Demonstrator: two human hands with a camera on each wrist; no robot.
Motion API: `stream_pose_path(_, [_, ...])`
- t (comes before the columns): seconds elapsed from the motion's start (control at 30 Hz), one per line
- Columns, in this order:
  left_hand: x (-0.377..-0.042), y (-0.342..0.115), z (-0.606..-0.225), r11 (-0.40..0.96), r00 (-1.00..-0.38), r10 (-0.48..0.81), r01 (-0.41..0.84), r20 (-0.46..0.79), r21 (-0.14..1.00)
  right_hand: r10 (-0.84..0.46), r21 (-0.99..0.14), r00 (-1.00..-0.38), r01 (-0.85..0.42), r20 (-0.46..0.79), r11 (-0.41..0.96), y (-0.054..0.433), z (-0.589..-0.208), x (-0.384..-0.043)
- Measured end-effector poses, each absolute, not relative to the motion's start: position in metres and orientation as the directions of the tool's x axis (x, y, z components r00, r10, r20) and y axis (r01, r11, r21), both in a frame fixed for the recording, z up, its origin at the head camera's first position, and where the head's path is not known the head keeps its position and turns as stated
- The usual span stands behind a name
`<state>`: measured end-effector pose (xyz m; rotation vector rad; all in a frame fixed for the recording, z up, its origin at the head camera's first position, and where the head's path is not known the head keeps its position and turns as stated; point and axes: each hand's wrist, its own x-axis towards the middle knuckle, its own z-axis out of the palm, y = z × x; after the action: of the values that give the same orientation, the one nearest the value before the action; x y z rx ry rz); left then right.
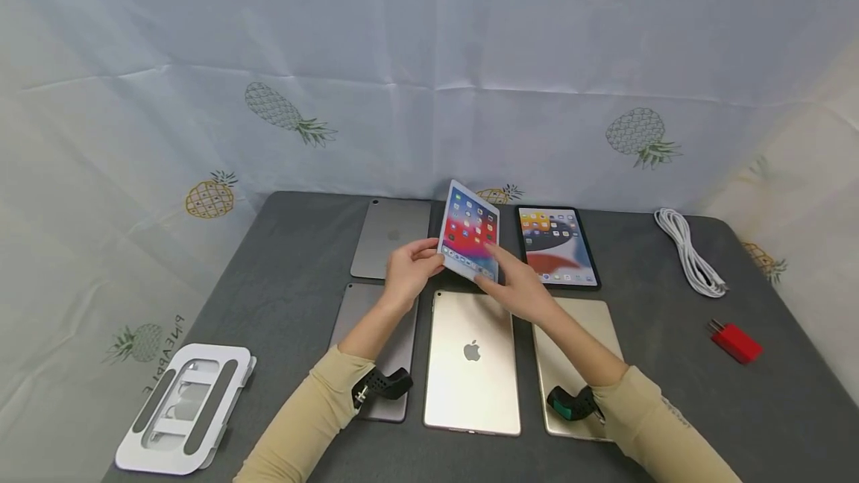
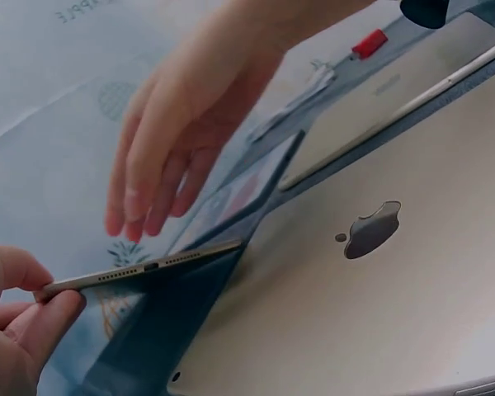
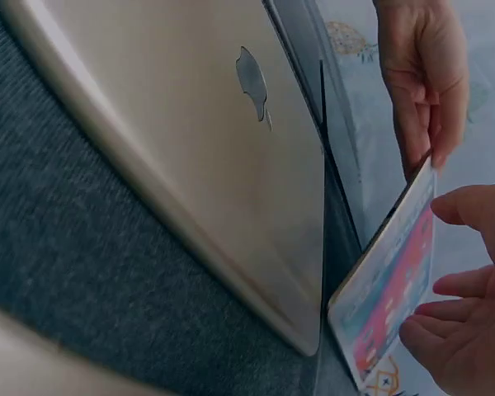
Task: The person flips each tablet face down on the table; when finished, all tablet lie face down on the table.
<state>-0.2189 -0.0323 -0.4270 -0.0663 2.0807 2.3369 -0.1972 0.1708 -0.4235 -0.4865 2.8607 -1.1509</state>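
Observation:
My left hand [image 1: 409, 274] pinches a small white tablet [image 1: 470, 229] by its lower left edge, thumb on one face and fingers on the other. The tablet is tilted up, its lit screen showing app icons. At its right side, my right hand [image 1: 520, 285] has its fingers extended over the screen. From the left wrist view, those fingers [image 2: 161, 190] hang fairly straight above the tablet's thin edge [image 2: 148, 268]. Just below both hands, a gold tablet [image 1: 472, 393] lies face down with an Apple logo showing.
Two grey tablets lie face down on the left, one behind [image 1: 385, 241] and one nearer [image 1: 392, 352]. A lit black-framed tablet [image 1: 560, 244] and another gold one [image 1: 570, 371] are on the right. Around them are a white stand [image 1: 161, 449], coiled white cable [image 1: 691, 256] and red charger [image 1: 738, 343].

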Motion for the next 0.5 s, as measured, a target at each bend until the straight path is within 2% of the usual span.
stream_pose_path(0.13, [-0.216,-0.03,-0.423,-0.047,-1.0,-0.011,0.01,0.009,0.999,-0.317,-0.621,-0.938,-0.331,0.137,0.711,0.158,-0.42,-0.199])
stream_pose_path(0.37, [-0.213,-0.027,-0.417,0.209,-0.994,0.015,0.113,0.112,0.971,-0.32,-0.526,-0.927,-0.373,0.193,0.764,0.143,-0.42,-0.203])
stream_pose_path(0.5, [-0.21,-0.026,-0.415,0.274,-0.99,0.052,0.141,0.132,0.951,-0.306,-0.497,-0.919,-0.391,0.247,0.775,0.143,-0.422,-0.205])
